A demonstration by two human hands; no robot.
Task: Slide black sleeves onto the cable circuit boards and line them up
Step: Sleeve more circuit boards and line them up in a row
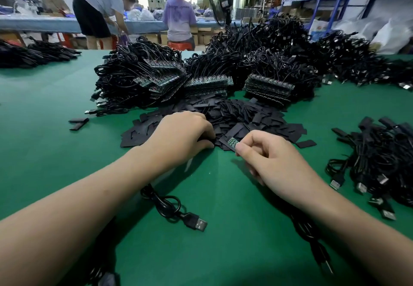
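My right hand [271,156] pinches a small green circuit board [232,141] between thumb and forefinger, its tip pointing at the pile of flat black sleeves [243,118]. My left hand [181,135] lies knuckles-up on the near left edge of that pile, fingers curled down into the sleeves; whether it holds one is hidden. A black cable with a USB plug [196,223] lies on the green mat between my forearms. A second cable [312,238] runs under my right forearm.
Stacks of bare circuit boards with coiled cables [207,84] stand behind the sleeve pile. A heap of sleeved cables [380,162] lies at the right. Two loose sleeves [78,122] sit at the left. People work at a far bench [44,24].
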